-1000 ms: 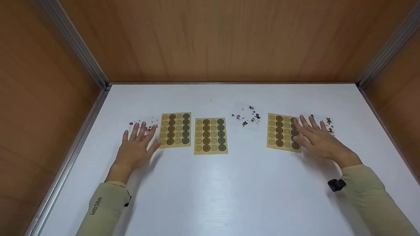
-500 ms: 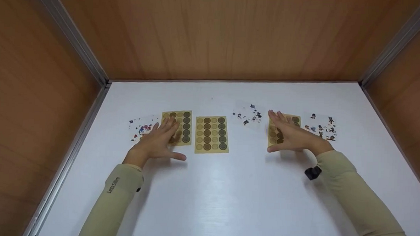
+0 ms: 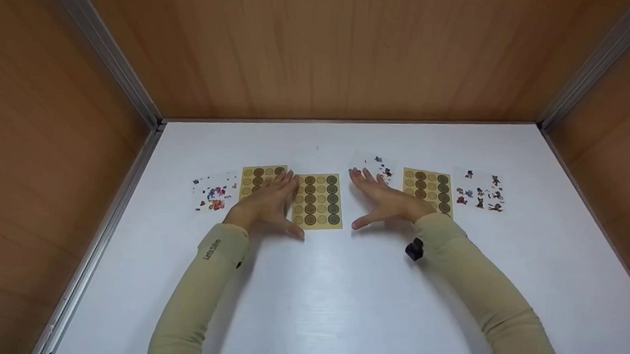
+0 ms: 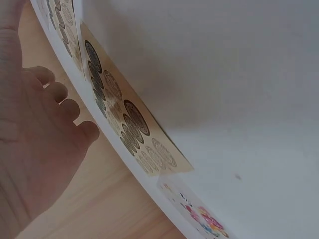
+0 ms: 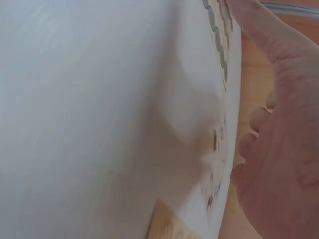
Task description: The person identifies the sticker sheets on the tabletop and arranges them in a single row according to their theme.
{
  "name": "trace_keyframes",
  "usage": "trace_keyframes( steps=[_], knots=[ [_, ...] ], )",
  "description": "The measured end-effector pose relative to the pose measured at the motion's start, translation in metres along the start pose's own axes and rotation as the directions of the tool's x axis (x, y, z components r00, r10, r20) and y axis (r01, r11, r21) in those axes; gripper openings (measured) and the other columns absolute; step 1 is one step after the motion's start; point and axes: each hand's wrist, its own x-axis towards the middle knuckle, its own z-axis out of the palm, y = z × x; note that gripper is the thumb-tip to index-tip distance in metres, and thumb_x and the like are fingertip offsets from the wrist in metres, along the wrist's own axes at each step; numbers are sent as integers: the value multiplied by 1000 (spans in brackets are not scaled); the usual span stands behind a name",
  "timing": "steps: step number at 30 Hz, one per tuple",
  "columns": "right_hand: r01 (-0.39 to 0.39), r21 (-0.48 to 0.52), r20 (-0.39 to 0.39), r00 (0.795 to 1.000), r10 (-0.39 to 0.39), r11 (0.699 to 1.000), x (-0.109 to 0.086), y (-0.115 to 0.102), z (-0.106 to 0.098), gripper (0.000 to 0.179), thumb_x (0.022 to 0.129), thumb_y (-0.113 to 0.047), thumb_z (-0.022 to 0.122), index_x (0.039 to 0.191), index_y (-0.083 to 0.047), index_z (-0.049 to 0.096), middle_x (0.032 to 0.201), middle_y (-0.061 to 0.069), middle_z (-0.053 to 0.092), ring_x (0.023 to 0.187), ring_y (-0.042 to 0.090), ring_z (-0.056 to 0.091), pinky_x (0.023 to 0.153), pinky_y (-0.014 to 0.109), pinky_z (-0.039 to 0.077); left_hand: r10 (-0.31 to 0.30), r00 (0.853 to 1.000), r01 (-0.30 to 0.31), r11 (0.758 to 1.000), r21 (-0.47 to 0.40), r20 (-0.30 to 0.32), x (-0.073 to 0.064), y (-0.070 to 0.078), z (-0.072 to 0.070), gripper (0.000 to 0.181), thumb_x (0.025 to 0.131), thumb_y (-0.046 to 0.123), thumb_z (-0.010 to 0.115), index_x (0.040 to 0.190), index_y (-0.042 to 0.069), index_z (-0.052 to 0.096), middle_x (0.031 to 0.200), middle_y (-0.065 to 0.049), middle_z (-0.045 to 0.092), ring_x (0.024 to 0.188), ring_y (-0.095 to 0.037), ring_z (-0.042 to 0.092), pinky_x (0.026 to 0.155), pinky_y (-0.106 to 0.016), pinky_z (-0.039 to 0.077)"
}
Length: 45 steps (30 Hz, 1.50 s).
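My left hand (image 3: 271,200), fingers spread, hovers over the gap between the left kraft sticker sheet (image 3: 247,180) and the middle kraft sticker sheet (image 3: 322,204), covering part of the left one. Its palm (image 4: 35,144) appears above the sheets in the left wrist view, holding nothing. My right hand (image 3: 391,202), also spread and holding nothing, covers the lower part of a clear sticker sheet (image 3: 371,159). Behind its wrist lies the right kraft sticker sheet (image 3: 426,183), partly hidden. The kraft sheets carry rows of round brown and dark stickers.
A clear sheet with colourful small stickers (image 3: 216,191) lies at the far left of the white table (image 3: 310,294). Another clear sheet with small figures (image 3: 479,190) lies at the right. Wood-grain panels (image 3: 320,55) rise around the back and sides.
Both hands have moved inward: the left from the left clear sheet across the left kraft sheet, the right from the right-hand sheets to the middle clear sheet. The sheets stay put.
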Motion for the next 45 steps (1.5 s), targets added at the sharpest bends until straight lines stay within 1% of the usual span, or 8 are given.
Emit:
trace_keyframes(
  steps=[5, 8, 12, 21, 26, 32, 37, 45],
  knots=[
    [21, -77, 22, 1000, -19, 997, 16, -6, 11, 135, 74, -70, 78, 162, -12, -7, 168, 9, -11, 153, 27, -16, 123, 49, -10, -31, 999, 30, 999, -8, -9, 8, 4, 3, 154, 54, 87, 75, 164, 12, -1, 170, -7, 0, 155, -27, -4, 124, -54, 3],
    [41, -123, 4, 999, -41, 992, 20, -7, 17, 129, 78, -74, 70, 163, -11, -3, 169, 12, -7, 154, 32, -13, 122, 52, -9, -31, 999, 31, 999, 16, -12, 12, 5, 3, 155, 53, 89, 73, 164, 12, -2, 170, -8, -1, 155, -27, -5, 124, -53, 0],
    [53, -172, -23, 998, -58, 984, 25, -9, 21, 124, 81, -77, 65, 163, -11, 1, 169, 11, -4, 154, 31, -12, 123, 52, -9, -32, 999, 32, 999, 41, -6, 17, 6, 2, 156, 52, 90, 72, 163, 9, -1, 170, -9, -1, 155, -25, -5, 124, -51, -3],
    [113, -307, -13, 992, -123, 945, 34, -18, 22, 128, 76, -80, 65, 163, -7, 5, 168, 16, 1, 154, 36, -3, 123, 56, -3, -63, 997, 62, 998, 25, 37, 21, 8, 3, 156, 49, 87, 76, 164, 13, 1, 170, -5, -1, 155, -28, -3, 123, -56, 0],
    [113, -324, -17, 992, -125, 939, 34, -20, 21, 128, 76, -80, 66, 163, -6, 7, 168, 19, 2, 155, 36, -1, 124, 55, -2, -66, 996, 58, 991, 121, 61, 26, 12, 0, 157, 49, 89, 74, 164, 12, 1, 170, -8, 0, 155, -25, -2, 124, -54, -3],
    [89, -314, 9, 996, -91, 945, 34, -16, 24, 131, 74, -84, 63, 163, -8, 5, 168, 17, -1, 154, 34, -6, 123, 54, -7, -80, 989, 47, 968, 248, 123, 34, 17, 0, 158, 50, 93, 67, 163, 7, -1, 169, -14, 0, 155, -26, -1, 124, -54, -2],
    [71, -304, 15, 997, -70, 950, 37, -13, 26, 135, 71, -87, 62, 163, -9, 2, 169, 13, -6, 153, 35, -12, 123, 54, -9, -99, 986, 64, 968, 243, 133, 33, 18, 0, 158, 50, 93, 68, 163, 7, -1, 169, -13, 0, 155, -26, 0, 124, -53, -2],
    [50, -273, 10, 999, -50, 961, 36, -12, 23, 136, 70, -86, 65, 163, -10, 0, 169, 8, -2, 153, 33, -13, 123, 54, -9, -106, 985, 72, 967, 243, 133, 39, 15, 1, 160, 48, 94, 66, 163, 9, -3, 169, -10, -1, 155, -24, 0, 124, -52, -3]
  ],
)
